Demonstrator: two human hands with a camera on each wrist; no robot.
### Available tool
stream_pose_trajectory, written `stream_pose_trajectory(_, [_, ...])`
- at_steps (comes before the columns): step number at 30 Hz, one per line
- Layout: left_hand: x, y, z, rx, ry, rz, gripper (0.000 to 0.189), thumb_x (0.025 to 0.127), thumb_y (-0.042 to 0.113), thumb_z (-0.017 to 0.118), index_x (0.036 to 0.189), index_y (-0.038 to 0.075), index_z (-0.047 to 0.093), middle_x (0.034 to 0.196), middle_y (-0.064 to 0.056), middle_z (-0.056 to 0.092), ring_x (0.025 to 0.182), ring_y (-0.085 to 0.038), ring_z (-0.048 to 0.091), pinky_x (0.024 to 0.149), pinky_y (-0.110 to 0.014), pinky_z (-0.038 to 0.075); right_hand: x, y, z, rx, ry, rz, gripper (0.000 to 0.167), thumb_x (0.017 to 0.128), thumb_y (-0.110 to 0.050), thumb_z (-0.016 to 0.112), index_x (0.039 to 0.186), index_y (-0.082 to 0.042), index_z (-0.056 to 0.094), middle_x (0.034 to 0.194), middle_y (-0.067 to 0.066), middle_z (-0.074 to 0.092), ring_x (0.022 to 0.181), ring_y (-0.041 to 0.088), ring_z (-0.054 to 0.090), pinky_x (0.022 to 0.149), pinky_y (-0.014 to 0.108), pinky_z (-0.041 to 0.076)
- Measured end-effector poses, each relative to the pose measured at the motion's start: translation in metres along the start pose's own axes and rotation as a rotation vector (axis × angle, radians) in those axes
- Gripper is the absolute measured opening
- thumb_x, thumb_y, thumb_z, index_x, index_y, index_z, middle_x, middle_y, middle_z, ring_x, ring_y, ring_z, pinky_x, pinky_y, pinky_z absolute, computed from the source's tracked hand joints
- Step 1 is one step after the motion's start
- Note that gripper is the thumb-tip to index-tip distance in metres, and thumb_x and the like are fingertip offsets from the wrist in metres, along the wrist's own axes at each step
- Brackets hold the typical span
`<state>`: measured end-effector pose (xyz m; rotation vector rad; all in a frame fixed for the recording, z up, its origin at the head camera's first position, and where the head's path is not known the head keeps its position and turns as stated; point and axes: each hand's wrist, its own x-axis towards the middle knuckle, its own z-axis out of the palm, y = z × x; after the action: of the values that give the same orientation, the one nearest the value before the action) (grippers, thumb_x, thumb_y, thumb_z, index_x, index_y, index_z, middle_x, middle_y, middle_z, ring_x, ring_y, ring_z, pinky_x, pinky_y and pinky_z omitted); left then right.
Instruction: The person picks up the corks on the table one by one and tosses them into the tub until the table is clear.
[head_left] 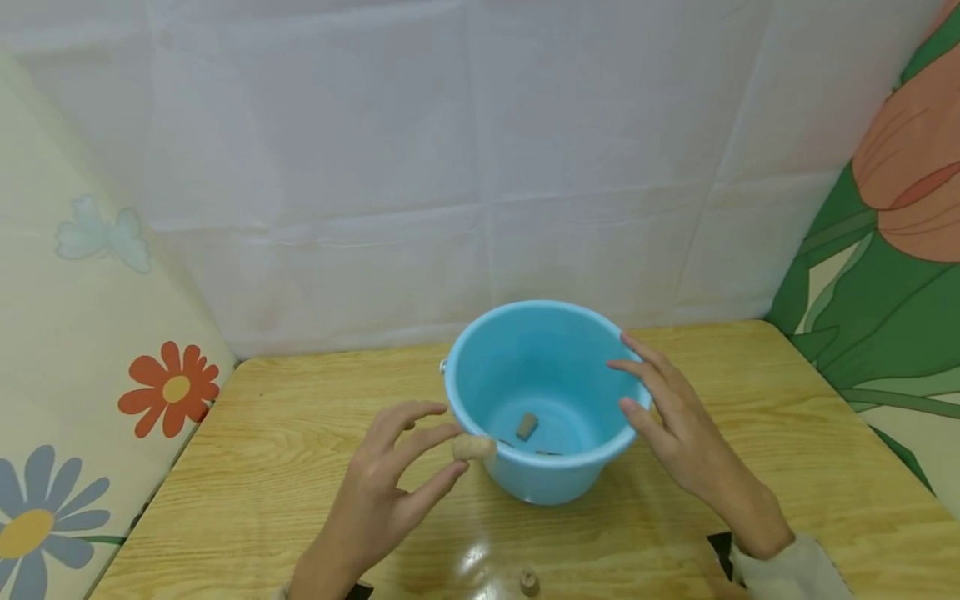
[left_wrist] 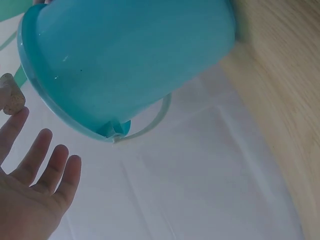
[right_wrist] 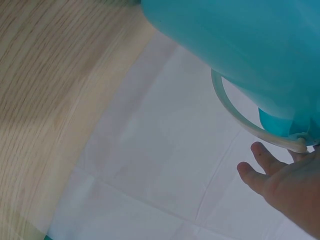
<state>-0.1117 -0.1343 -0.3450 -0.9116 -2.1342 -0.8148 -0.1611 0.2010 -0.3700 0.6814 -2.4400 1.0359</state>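
Between thumb and fingertips my left hand [head_left: 386, 479] pinches a tan cork [head_left: 474, 447] at the near-left rim of a light blue bucket [head_left: 547, 483]. In the left wrist view the cork [left_wrist: 15, 101] shows partly at the left edge, beside the bucket's rim, with the other fingers spread. My right hand [head_left: 686, 425] is at the bucket's right rim, its fingers loosely extended over the edge. Another cork [head_left: 527, 426] lies on the bucket's bottom; small dark bits near it are partly hidden by the rim.
One more cork [head_left: 529, 582] is on the wood-grain table [head_left: 315, 433], near the front. The bucket's pale handle [right_wrist: 235, 112] hangs behind it. A white cloth [head_left: 360, 167] forms the back, with flower-print panels [head_left: 172, 387] at both sides.
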Motion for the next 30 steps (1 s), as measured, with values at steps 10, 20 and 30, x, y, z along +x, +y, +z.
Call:
stream_pose_trajectory(10, [0.016,-0.005,0.008,-0.015,0.025,-0.053,0.026,0.092,0.032,0.071,0.113,0.015,0.072,0.121,-0.008,0.065,0.113,-0.025,0.058,0.085,-0.038,0.054,0.005,-0.002,-0.004,-0.004,-0.007,0.001,0.04,0.098,-0.012,0.053,0.137,-0.011,0.054,0.162,0.01,0.029,0.144,0.043,0.03,0.099,0.073,0.034])
stream_pose_trajectory(20, [0.032,-0.008,0.016,0.034,0.047,-0.128,0.028,0.084,0.023,0.08,0.109,0.014,0.073,0.12,-0.011,0.066,0.111,-0.027,0.059,0.085,-0.045,0.055,0.013,-0.006,-0.01,-0.004,-0.018,-0.006,0.039,0.097,-0.011,0.054,0.136,-0.009,0.054,0.162,0.01,0.029,0.144,0.043,0.03,0.099,0.074,0.033])
stream_pose_trajectory(30, [0.047,-0.008,0.023,0.076,0.084,-0.199,0.028,0.079,0.021,0.084,0.105,0.013,0.075,0.118,-0.012,0.067,0.109,-0.028,0.059,0.087,-0.047,0.053,0.021,-0.009,-0.015,-0.017,-0.034,-0.008,0.039,0.098,-0.012,0.053,0.136,-0.009,0.054,0.162,0.01,0.028,0.143,0.044,0.03,0.099,0.075,0.033])
